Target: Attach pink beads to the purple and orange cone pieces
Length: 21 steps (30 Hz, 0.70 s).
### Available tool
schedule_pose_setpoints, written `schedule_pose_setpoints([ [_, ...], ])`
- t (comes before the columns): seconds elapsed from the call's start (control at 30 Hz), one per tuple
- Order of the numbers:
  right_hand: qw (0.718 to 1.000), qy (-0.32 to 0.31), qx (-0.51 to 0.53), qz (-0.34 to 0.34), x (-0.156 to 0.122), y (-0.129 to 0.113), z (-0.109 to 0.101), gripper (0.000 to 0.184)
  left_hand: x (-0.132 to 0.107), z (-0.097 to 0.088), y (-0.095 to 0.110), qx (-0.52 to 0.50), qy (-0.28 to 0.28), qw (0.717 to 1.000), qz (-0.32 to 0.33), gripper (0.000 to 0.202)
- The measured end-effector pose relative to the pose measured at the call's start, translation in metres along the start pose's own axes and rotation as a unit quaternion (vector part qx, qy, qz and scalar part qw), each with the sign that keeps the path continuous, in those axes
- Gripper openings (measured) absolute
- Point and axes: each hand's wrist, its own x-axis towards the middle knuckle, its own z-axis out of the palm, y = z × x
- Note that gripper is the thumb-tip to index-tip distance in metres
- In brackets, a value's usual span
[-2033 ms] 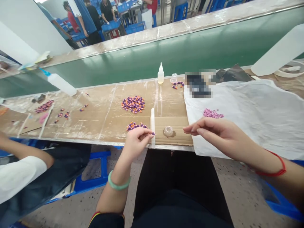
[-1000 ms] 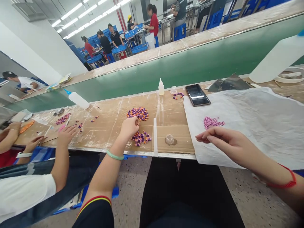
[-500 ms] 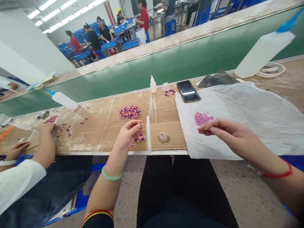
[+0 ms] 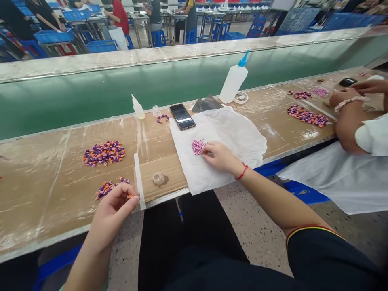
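Pink bead pile (image 4: pixel 197 147) lies on white tissue (image 4: pixel 236 137), at 10 o'clock from the right grip (image 4: pixel 221 157).

Head view: the frame has swung right since the earlier shot, so the whole surface (image 4: pixel 60 182) sits further left. The right grip has come down from hovering clear of the beads. Its fingers (image 4: pixel 205 149) are curled, touching the tissue just beside the pile, holding nothing visible. The left grip (image 4: pixel 112 206) stays pinched at the surface edge, with a small orange piece (image 4: pixel 131 196) at the fingertips. A smaller purple-and-orange pile (image 4: pixel 107 188) lies at 11 o'clock from it, nearly touching. A white strip (image 4: pixel 138 182) stands just right of it, and a larger purple-and-orange pile (image 4: pixel 103 153) is further out at 12 o'clock.

A phone (image 4: pixel 182 116) lies at the tissue's far edge. New in frame at 2 o'clock: a co-worker's hands (image 4: pixel 344 97), beyond another pile (image 4: pixel 307 116).
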Motion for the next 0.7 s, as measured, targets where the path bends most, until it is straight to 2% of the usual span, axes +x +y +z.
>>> schedule_pose_setpoints([
  [0.23, 0.999, -0.023, -0.016, -0.026, 0.003, -0.003, 0.001, 0.013, -0.009, 0.013, -0.008, 0.009, -0.005, 1.0, 0.006, 0.018],
  [0.47, 0.998, -0.046, -0.024, -0.018, 0.0, -0.001, -0.005, 0.013, -0.013, 0.019, -0.012, -0.013, -0.035, 0.999, -0.01, 0.017],
  [0.7, 0.997, -0.055, -0.036, -0.035, 0.008, -0.003, 0.0, 0.015, -0.018, 0.029, -0.011, -0.027, -0.021, 0.999, -0.028, 0.023],
])
